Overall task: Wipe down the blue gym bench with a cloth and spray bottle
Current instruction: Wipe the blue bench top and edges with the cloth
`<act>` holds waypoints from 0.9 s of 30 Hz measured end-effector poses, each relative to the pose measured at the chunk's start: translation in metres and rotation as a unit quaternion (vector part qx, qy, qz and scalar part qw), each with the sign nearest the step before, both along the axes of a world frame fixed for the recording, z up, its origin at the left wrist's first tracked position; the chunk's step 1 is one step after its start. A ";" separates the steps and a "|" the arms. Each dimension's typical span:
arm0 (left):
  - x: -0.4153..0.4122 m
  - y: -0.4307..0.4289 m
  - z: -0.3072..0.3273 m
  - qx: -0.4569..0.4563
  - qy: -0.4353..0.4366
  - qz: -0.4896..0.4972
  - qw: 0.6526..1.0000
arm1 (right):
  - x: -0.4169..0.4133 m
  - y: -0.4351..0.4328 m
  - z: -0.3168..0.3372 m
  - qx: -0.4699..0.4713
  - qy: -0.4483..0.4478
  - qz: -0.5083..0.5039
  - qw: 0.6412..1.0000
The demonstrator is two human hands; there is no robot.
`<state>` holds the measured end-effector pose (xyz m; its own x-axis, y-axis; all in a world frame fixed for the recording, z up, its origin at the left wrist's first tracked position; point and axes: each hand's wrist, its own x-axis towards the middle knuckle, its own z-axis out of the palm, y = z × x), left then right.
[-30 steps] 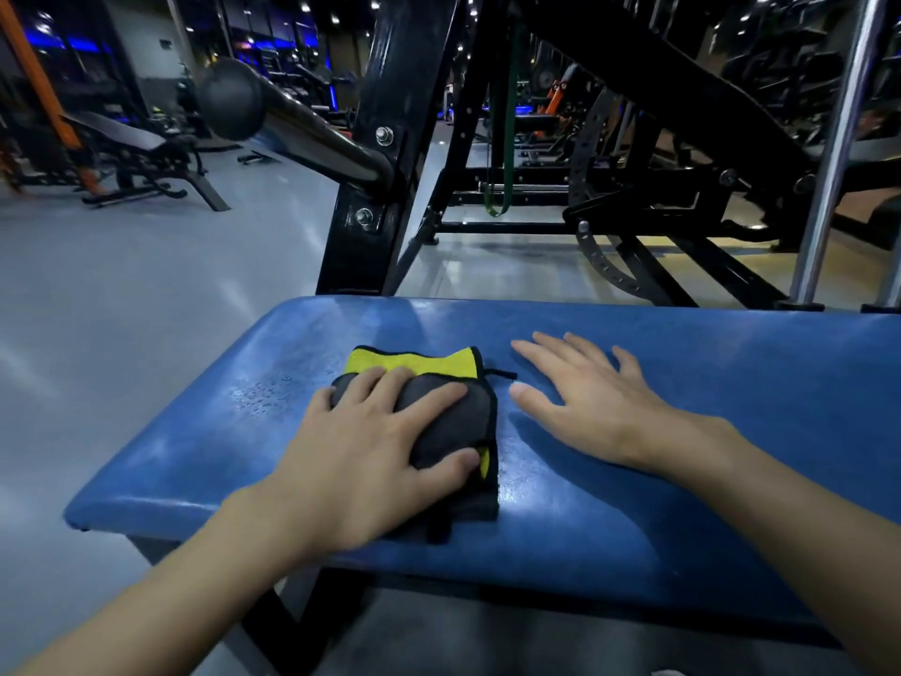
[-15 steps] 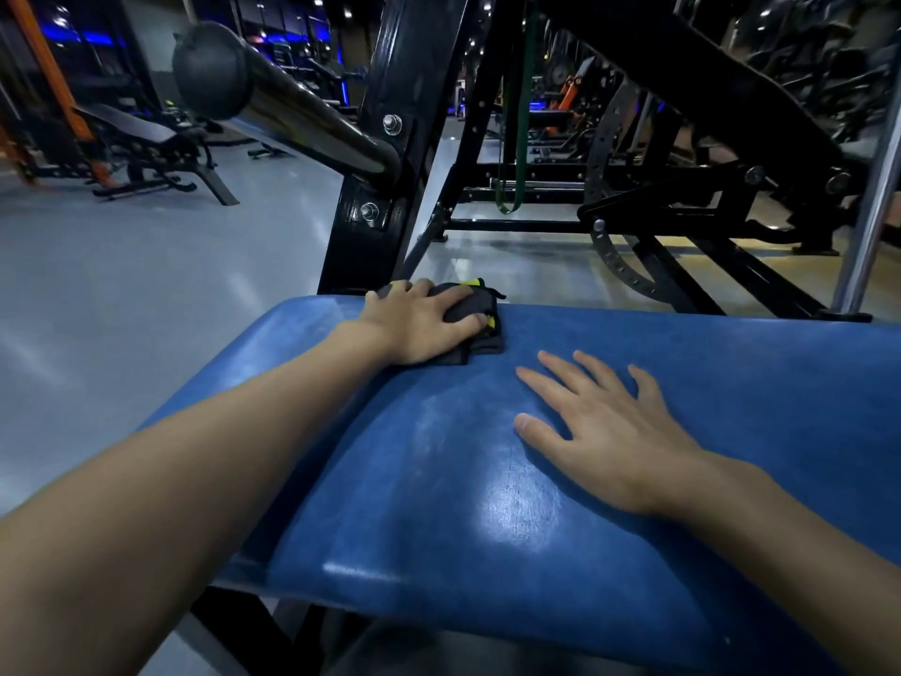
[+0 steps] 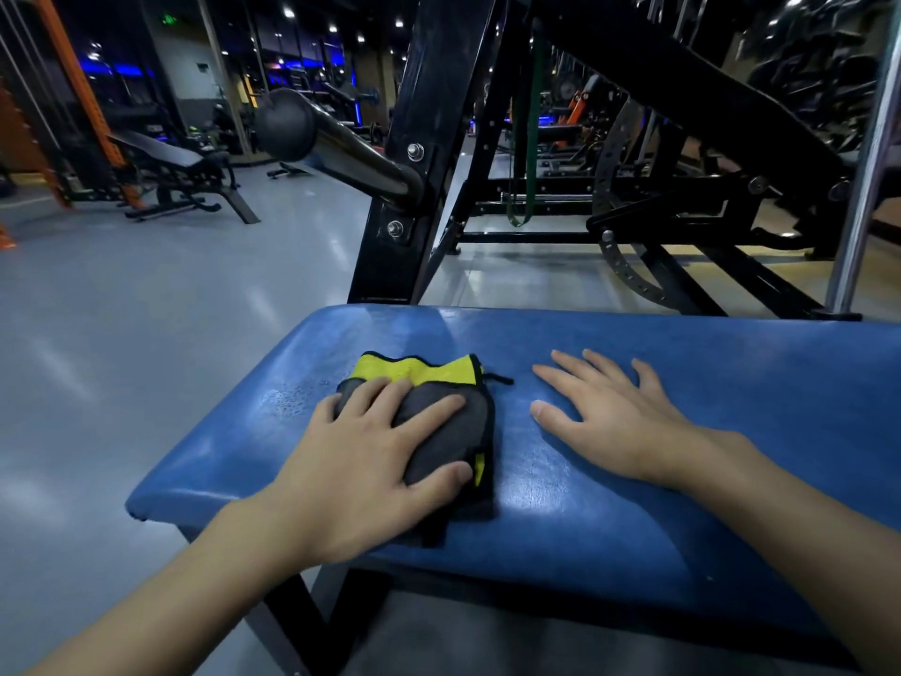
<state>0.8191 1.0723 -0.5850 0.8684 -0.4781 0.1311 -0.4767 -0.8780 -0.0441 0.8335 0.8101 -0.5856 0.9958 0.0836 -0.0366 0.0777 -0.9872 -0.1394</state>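
Note:
The blue padded gym bench (image 3: 682, 480) fills the lower half of the head view. A folded grey and yellow cloth (image 3: 439, 383) lies on its left part. My left hand (image 3: 370, 461) presses flat on the cloth with spread fingers, the thumb against its right side. My right hand (image 3: 609, 422) rests flat on the bare bench surface to the right of the cloth, fingers straight. Small droplets (image 3: 287, 402) sit on the pad left of the cloth. No spray bottle is in view.
A black machine frame (image 3: 414, 178) with a chrome bar and round end cap (image 3: 287, 124) rises just behind the bench. A chrome post (image 3: 863, 187) stands at the right. Grey floor (image 3: 146, 334) spreads to the left, with another black bench (image 3: 170, 178) farther back.
My left hand slid the cloth out to the bench's far edge, then drew it back toward me to the left middle. My right hand stayed flat on the pad.

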 end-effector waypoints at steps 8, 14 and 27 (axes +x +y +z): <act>0.057 -0.015 0.003 -0.028 0.036 0.016 0.999 | 0.008 0.007 0.001 0.012 0.003 0.004 1.000; 0.154 -0.035 0.005 -0.045 0.073 0.042 0.995 | 0.011 0.007 -0.003 -0.004 0.004 0.001 1.000; 0.112 -0.017 0.004 -0.028 0.061 0.050 0.996 | 0.010 0.007 -0.003 0.003 -0.001 -0.003 1.000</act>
